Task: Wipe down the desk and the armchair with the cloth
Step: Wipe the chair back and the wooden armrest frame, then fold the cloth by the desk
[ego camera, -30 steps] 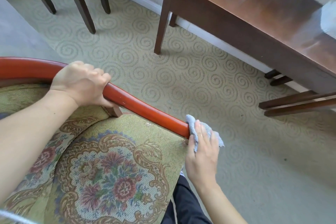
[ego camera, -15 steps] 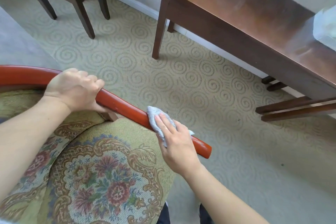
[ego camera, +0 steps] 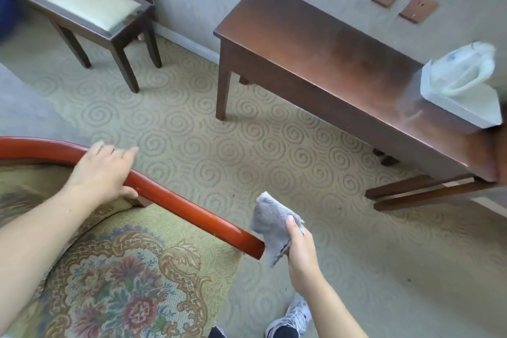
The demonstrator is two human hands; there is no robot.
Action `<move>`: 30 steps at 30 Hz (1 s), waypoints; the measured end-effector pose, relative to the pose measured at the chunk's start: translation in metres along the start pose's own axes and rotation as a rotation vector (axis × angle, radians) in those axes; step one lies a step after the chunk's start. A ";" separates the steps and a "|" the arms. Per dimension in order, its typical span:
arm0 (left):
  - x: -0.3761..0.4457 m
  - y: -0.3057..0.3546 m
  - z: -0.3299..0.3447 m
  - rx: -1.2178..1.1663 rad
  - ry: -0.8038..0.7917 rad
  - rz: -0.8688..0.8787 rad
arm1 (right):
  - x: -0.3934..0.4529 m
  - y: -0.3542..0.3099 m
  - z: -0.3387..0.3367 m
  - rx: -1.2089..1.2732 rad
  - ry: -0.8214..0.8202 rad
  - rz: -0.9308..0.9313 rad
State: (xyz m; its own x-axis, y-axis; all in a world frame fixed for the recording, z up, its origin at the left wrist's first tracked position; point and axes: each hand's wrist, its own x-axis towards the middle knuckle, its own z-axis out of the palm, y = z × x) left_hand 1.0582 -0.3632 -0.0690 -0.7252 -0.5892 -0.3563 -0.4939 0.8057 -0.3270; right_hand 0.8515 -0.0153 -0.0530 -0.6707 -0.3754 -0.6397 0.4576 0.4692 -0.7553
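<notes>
Left hand (ego camera: 103,173) laid over the curved red-lacquered wooden rail (ego camera: 175,204) of the floral-upholstered armchair (ego camera: 123,282), fingers spread loosely. Right hand (ego camera: 300,250) just off the rail's end, fingers pinching a crumpled grey cloth (ego camera: 270,228). Dark brown wooden table (ego camera: 315,44) well apart at right, carrying a white tissue box (ego camera: 463,90).

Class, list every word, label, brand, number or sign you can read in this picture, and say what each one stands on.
No readable text anywhere in this view.
White tissue box on the desk: faint coloured marks on top, too blurred to read.
Two brown wall plates: no lettering can be made out.
Grey cloth and armchair: pattern only, no words.
</notes>
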 end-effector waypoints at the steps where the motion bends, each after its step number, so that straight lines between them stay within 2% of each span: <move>1: -0.004 0.016 -0.009 -0.110 0.027 0.024 | 0.000 -0.014 -0.006 0.085 -0.021 0.002; 3: -0.008 0.058 -0.040 -0.468 0.103 0.098 | 0.001 -0.043 -0.025 0.207 -0.098 -0.017; 7: -0.021 0.168 -0.140 -1.224 0.075 0.141 | -0.006 -0.087 -0.083 0.288 -0.274 -0.115; 11: -0.028 0.265 -0.240 -1.568 0.105 0.258 | -0.021 -0.124 -0.161 0.201 -0.398 -0.266; 13: -0.032 0.306 -0.281 -1.639 0.132 0.299 | -0.029 -0.142 -0.207 0.134 -0.373 -0.357; 17: -0.041 0.378 -0.342 -1.661 0.289 0.308 | -0.039 -0.159 -0.302 0.050 -0.334 -0.500; 21: -0.041 0.447 -0.399 -1.630 0.396 0.379 | -0.044 -0.171 -0.386 0.049 -0.295 -0.535; 26: -0.031 0.523 -0.452 -1.603 0.518 0.348 | -0.043 -0.197 -0.466 0.021 -0.122 -0.635; 28: -0.021 0.543 -0.472 -1.620 0.469 0.366 | -0.033 -0.210 -0.490 0.001 -0.040 -0.682; 30: -0.009 0.560 -0.484 -1.639 0.349 0.485 | -0.017 -0.221 -0.509 -0.003 0.089 -0.726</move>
State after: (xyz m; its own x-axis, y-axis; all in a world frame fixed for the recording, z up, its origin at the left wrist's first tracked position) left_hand 0.5558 0.1229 0.1747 -0.8933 -0.4342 0.1158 0.0080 0.2422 0.9702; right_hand 0.4653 0.2941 0.1978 -0.8497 -0.5260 0.0358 -0.1215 0.1292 -0.9842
